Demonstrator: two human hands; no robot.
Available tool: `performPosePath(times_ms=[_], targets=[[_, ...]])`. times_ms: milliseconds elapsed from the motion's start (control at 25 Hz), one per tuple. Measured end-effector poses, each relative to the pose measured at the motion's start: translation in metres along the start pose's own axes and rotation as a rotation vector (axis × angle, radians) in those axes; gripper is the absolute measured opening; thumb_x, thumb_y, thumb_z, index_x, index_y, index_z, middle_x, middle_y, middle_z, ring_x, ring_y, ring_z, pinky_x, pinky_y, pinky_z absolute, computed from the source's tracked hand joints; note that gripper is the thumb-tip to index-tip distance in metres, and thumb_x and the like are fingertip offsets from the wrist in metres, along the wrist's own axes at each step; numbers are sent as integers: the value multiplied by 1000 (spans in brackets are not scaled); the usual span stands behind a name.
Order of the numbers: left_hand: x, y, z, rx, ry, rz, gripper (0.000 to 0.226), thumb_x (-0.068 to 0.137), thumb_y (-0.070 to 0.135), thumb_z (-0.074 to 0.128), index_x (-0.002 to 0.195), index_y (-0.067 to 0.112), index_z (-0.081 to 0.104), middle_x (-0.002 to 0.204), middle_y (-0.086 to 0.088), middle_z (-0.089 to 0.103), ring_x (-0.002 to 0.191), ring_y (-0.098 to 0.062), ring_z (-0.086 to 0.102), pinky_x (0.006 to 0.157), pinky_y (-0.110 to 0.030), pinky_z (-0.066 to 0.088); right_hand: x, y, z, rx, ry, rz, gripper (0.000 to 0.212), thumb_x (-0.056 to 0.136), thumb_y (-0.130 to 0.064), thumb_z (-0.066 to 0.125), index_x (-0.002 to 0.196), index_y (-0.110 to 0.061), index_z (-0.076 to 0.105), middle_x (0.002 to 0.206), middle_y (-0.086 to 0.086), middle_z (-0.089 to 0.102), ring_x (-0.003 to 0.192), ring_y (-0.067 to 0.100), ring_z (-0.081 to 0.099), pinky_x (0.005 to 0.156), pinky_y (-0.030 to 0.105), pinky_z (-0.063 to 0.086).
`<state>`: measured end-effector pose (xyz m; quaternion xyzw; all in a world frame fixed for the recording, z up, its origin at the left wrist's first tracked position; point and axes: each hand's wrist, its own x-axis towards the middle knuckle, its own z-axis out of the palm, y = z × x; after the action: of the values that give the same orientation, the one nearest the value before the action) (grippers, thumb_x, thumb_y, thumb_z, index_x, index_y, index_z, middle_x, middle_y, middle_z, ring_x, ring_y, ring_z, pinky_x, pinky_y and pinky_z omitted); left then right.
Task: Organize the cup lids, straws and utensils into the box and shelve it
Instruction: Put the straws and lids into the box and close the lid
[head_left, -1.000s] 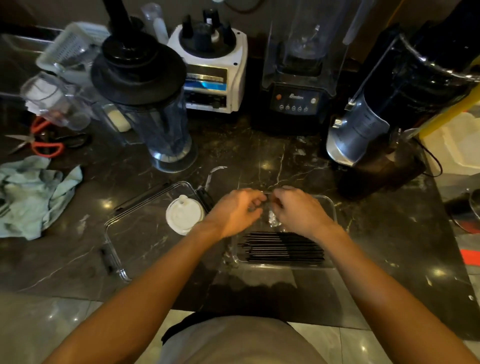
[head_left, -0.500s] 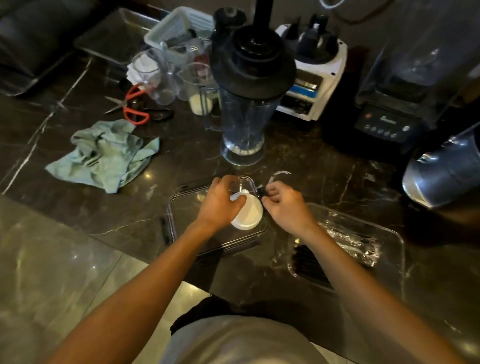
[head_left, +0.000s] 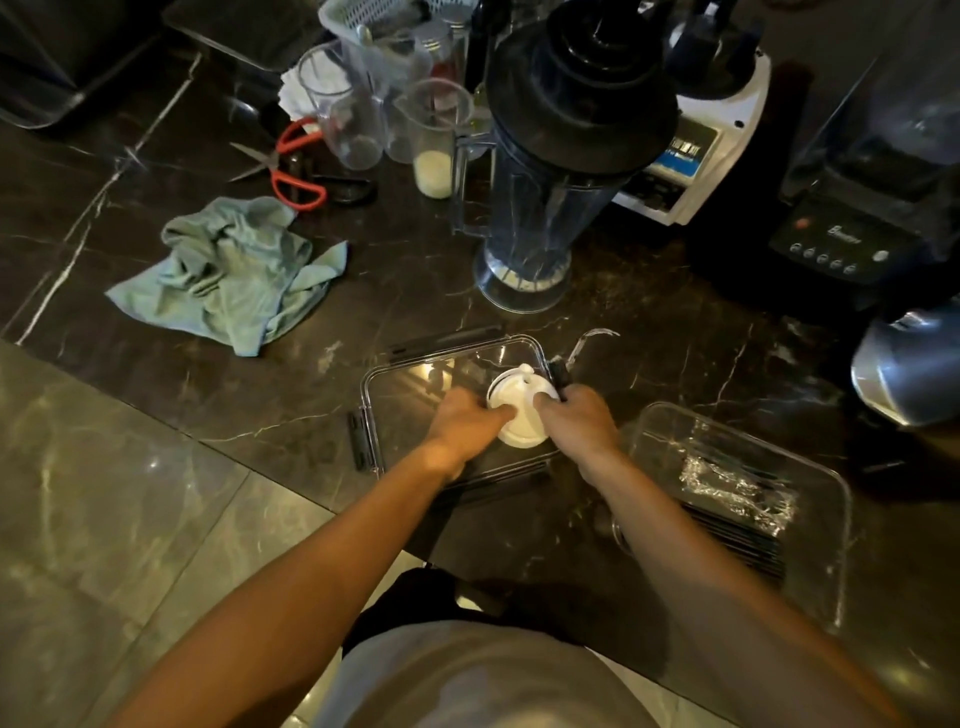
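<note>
1. On the dark marble counter (head_left: 649, 322), head view: a clear box lid (head_left: 415, 384) lies flat near the front edge, with a white cup lid (head_left: 522, 415) sitting on its right half.
2. Left hand (head_left: 467, 421): back of hand up, fingers bent onto the left rim of the cup lid, gripping it.
3. Right hand (head_left: 576, 421): fingers curled over the right rim of the cup lid, gripping it from the other side. Both hands touch the same stack; whether it is one lid or several cannot be told.
4. Just beyond the right hand, a clear plastic utensil (head_left: 587, 345) lies on the counter beside the box lid's far right corner.
5. To the right, apart from the box lid: a clear box (head_left: 831, 483) on the counter. Black straws (head_left: 737, 545) lie in its near part; a crinkled clear wrapped packet (head_left: 737, 491) lies across them, contents not legible.
6. Behind: blender jug (head_left: 545, 197) with black top, upright. Left of it, clear cups (head_left: 348, 119) and red-handled scissors (head_left: 291, 166).
7. A crumpled green cloth (head_left: 228, 270) lies at left, well apart from the box.
</note>
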<state>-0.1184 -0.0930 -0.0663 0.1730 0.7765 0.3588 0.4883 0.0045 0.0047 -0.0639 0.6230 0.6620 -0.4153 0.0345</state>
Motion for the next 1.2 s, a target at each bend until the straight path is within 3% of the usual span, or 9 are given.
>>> performPosePath(times_ms=[160,360,480,600,840,960,1040,1200], targets=[[1,4,2,-103,29,-87,29,93,23,74,115,5,73,99,-17,77,73,-20,67,69,-35,55,-7,-2,2,-71,14,-77,49,88,-46,63,126,-14,59,121,5,58,103,23,60,70,31,44],[0,6,3,-109,37,-130,31,91,22,75,119,10,72,97,-6,76,75,-13,68,47,-18,47,-7,-4,-9,29,-40,-70,45,85,-38,69,120,-13,56,115,6,64,94,22,60,57,26,37],[-2,9,11,-99,80,-126,38,88,20,78,124,9,69,112,-11,75,103,-27,73,68,-29,59,-12,-5,-9,7,-15,-85,47,86,-38,69,122,-10,56,117,9,65,100,26,64,67,30,45],[-5,11,18,-128,119,-156,45,84,20,80,125,8,66,115,-14,75,109,-32,71,87,-42,60,-19,-7,2,-21,21,-100,54,88,-37,68,130,-6,53,127,14,59,114,34,60,89,41,52],[-9,5,12,-195,73,-185,56,81,20,82,132,13,60,118,-8,73,105,-22,69,65,-25,49,-30,1,8,-27,33,-163,46,93,-28,64,132,-7,55,131,12,54,119,33,56,98,44,49],[-10,1,11,-151,83,-163,49,84,19,80,130,10,64,118,-8,74,107,-23,69,83,-37,60,-36,3,11,5,22,-151,46,90,-30,67,130,-11,55,126,8,54,114,29,57,90,41,51],[-10,0,11,-129,93,-148,39,87,18,77,124,8,69,117,-10,75,107,-24,71,94,-40,60,-38,1,15,53,17,-112,49,88,-31,68,130,-12,52,124,7,53,109,28,58,82,37,50],[-10,2,3,-190,61,-163,40,89,20,76,126,8,67,118,-10,74,99,-20,69,68,-27,52,-36,-4,18,286,-48,2,42,82,-31,72,119,-17,56,115,5,60,99,21,63,79,37,53]])
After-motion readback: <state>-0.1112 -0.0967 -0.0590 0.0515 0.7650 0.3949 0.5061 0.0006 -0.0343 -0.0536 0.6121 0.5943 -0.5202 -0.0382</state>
